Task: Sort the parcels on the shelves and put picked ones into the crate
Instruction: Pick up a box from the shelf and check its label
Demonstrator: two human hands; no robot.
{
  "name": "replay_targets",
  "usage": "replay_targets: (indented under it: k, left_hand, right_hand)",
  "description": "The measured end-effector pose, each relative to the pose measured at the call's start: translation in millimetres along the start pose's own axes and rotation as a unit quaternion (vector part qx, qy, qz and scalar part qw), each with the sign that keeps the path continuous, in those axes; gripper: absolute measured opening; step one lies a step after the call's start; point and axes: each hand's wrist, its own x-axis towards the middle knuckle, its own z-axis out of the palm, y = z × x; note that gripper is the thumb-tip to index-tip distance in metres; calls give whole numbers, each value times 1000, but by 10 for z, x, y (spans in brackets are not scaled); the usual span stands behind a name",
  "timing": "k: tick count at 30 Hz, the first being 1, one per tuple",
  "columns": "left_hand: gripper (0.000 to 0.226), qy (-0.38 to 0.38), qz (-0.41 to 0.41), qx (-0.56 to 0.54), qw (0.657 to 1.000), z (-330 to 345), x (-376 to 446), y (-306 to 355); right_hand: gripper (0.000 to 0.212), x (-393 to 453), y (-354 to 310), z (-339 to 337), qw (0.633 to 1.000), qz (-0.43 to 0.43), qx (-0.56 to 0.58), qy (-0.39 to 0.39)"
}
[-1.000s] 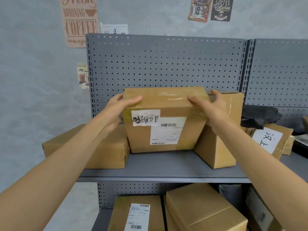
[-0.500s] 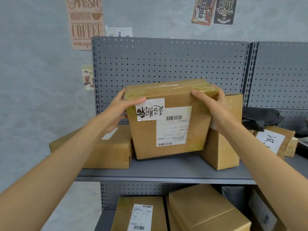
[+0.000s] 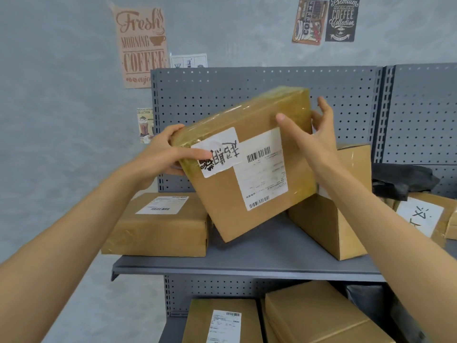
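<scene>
Head view shows a taped cardboard parcel (image 3: 249, 167) held up in front of the grey shelf (image 3: 247, 253), tilted so its left end sits lower and nearer than its right. Its bottom corner hangs just above the shelf board, apart from it as far as I can tell. Two labels face the camera: a white sticker with handwritten characters (image 3: 217, 154) and a printed shipping label with barcodes (image 3: 264, 169).

Left hand (image 3: 165, 154) grips the parcel's left end, thumb laid across the front onto the handwritten sticker, fingers curled behind the edge. Right hand (image 3: 311, 137) clasps the upper right end, thumb on the front face, fingers wrapped round the far side.

On the shelf, a flat box (image 3: 158, 226) lies to the left and another box (image 3: 331, 219) stands to the right, just behind the lifted parcel. More boxes sit on the lower shelf (image 3: 222, 320).

By my reading, the step in hand is picking: the parcel is lifted clear and turned so the labels can be checked. No crate is in view, so the next move calls for keeping both hands firm on the slick tape, drawing the parcel out between its neighbours without knocking them, then turning to find the crate.
</scene>
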Motion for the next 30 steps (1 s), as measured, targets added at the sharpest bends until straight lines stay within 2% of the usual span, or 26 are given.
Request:
replay_targets:
  k: [6,8,12,17,21,23,27,28,30]
  left_hand:
    - [92,107,2,-184,977,-87,-189,-29]
    - [82,125,-12,-255,959,-38,-263,-61]
    - [41,141,-55,-393,907,184,-383,-88]
    - [52,144,-84,-515,841,450,-429,-136]
    - [48,72,-91,-597,794,676,-465,-138]
    - [54,30,-112,-565,817,729,-466,-140]
    - [83,-45,-183,-344,920,669,-491,-182]
    - [89,-45,-183,-295,937,640,-502,-188]
    - [98,9,-157,-266,951,540,-499,-176]
  right_hand:
    - [117,-155,-45,347,997,-40,-48,54]
    - [119,-230,-14,468,997,-11,-53,54]
    - [124,-433,23,704,992,124,17,20]
    - [132,-676,-65,896,967,193,162,-35]
    - [129,-794,-130,1029,929,250,265,-70]
    - [122,-804,-135,1026,919,263,283,-77]
    - [114,-781,-136,862,930,232,272,-85]
    - [112,-761,-130,806,934,221,271,-77]
    - [106,-701,-121,688,939,200,271,-64]
